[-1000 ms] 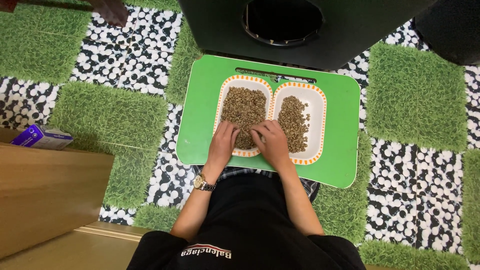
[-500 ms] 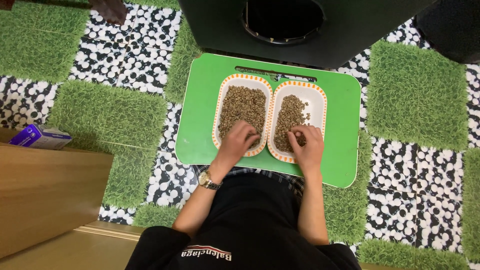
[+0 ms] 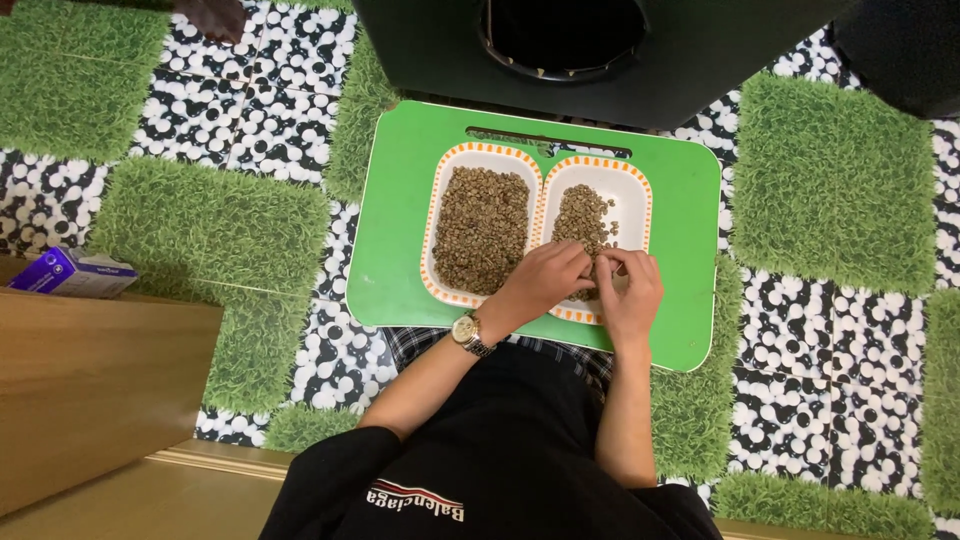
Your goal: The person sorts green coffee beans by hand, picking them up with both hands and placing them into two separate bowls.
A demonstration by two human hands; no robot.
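Closely bunched over the near end of the right-hand tray (image 3: 632,188): fingertips of the left hand (image 3: 540,280) and fingertips of the right hand (image 3: 632,290), curled inward and almost touching one another; pinched nearly shut, yet impossible to tell whether holding a bean or merely pressing on the heap.

Directly beneath, the smaller heap of beans (image 3: 583,215), greenish-brown and spread thin toward the far white floor of that tray; just beside it, rim against rim, the left-hand tray (image 3: 432,230) with the fuller heap (image 3: 483,228), untouched by either hand.

Judging by this pose, looks like picking through the smaller heap bean by bean, somewhere in the middle of the work, with plenty lying loose in both trays; calls for a fine two-finger pinch and a light touch, so as not to scatter neighbours over the low rim.

Further out: a gold wristwatch (image 3: 467,331) on the left wrist; a green lap board (image 3: 400,200) under both trays; a black box with a round opening (image 3: 560,40) just beyond; grass-and-pebble floor mats (image 3: 830,190) all round; a purple carton (image 3: 65,272) on a wooden ledge (image 3: 90,380), well apart to the left.
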